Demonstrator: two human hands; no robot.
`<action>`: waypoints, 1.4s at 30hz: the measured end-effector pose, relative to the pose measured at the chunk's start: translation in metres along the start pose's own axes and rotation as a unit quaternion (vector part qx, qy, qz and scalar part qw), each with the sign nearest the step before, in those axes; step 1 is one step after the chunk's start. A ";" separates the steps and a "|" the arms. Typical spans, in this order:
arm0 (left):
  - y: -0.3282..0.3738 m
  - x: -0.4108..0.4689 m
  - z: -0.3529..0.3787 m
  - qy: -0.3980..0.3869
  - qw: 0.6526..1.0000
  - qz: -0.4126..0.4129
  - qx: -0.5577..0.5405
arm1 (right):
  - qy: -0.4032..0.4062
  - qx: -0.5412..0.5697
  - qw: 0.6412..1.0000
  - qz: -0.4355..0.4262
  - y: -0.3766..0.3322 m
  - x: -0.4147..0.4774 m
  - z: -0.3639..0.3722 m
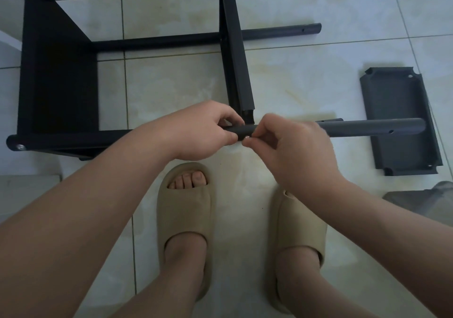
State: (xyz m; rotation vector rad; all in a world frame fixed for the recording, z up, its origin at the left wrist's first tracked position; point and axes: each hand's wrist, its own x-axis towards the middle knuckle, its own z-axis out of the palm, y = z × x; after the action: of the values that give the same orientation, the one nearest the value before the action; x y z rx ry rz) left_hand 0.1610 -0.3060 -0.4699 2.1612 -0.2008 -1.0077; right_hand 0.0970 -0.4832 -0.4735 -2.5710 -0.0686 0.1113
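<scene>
A black metal shelf frame (58,92) lies on its side on the tiled floor. Its near tube (372,128) runs left to right and sticks out past a cross shelf panel (236,55) that meets it in the middle. My left hand (203,131) grips this tube just left of the joint. My right hand (291,143) pinches a small screw-like part against the tube's underside, right beside the left fingers. The part itself is mostly hidden by fingertips.
A loose dark grey shelf tray (402,121) lies on the floor at the right, under the tube's end. My feet in beige slides (183,210) stand just behind the frame. A grey object (431,202) shows at the right edge. Another frame tube (282,32) lies further back.
</scene>
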 end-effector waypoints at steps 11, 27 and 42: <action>0.005 0.021 -0.011 0.075 0.996 -0.035 -0.041 | -0.123 -0.096 0.987 0.030 0.013 0.035 -0.021; 0.000 0.060 -0.009 0.081 0.994 -0.040 -0.068 | -0.089 -0.090 0.992 0.022 0.032 0.050 -0.008; 0.001 0.052 -0.012 0.084 0.995 -0.040 -0.034 | -0.081 -0.086 0.993 0.025 0.034 0.052 -0.005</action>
State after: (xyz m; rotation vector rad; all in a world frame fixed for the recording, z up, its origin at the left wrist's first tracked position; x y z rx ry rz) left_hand 0.2054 -0.3214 -0.4956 2.1937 0.0000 -0.8586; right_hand 0.1506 -0.5112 -0.4909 -2.7311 -0.0772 0.3485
